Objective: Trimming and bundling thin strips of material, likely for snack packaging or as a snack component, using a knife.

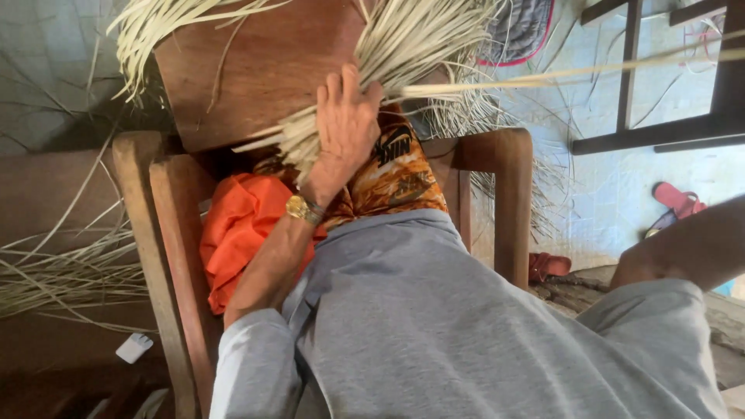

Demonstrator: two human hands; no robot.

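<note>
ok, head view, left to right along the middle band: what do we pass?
Loose pale straw strands → wooden chair armrest → orange cloth → gold wristwatch on the left hand, which presses a bundle of straw strips → far wooden armrest → red sandal on the tiled floor.

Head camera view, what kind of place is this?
Probably a home workspace for weaving by hand. The left hand grips a bundle of pale straw-like strips over a brown wooden chair, and red sandals lie on the pale tiled floor.
</note>
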